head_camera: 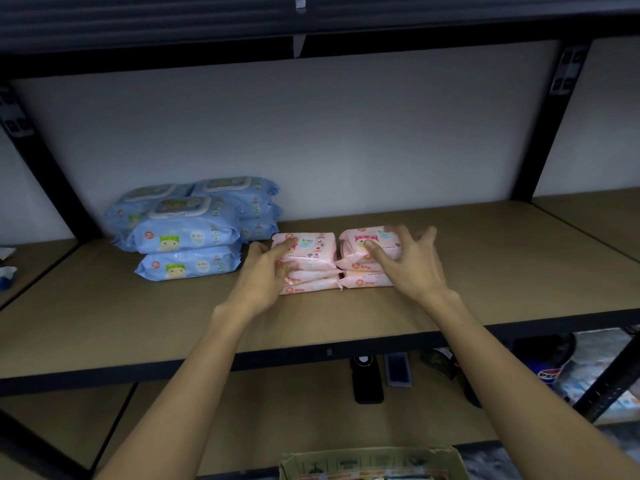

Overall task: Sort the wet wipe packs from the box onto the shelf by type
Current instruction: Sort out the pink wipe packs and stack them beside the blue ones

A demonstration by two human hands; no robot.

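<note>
Two small piles of pink wipe packs (306, 261) sit side by side in the middle of the brown shelf (485, 268), with blue wipe packs (188, 233) piled to their left by the white back wall. The left hand (266, 271) touches the left pink pile with loose fingers, and the right hand (408, 261) hovers spread and blurry over the right pile. Only the top of the cardboard box (374, 462) shows at the bottom edge, and dark things on the lower shelf are hard to make out.

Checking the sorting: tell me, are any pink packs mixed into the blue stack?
No, the blue wet wipe packs sit apart at left, and the pink wet wipe packs form their own stacks beside them.
</note>
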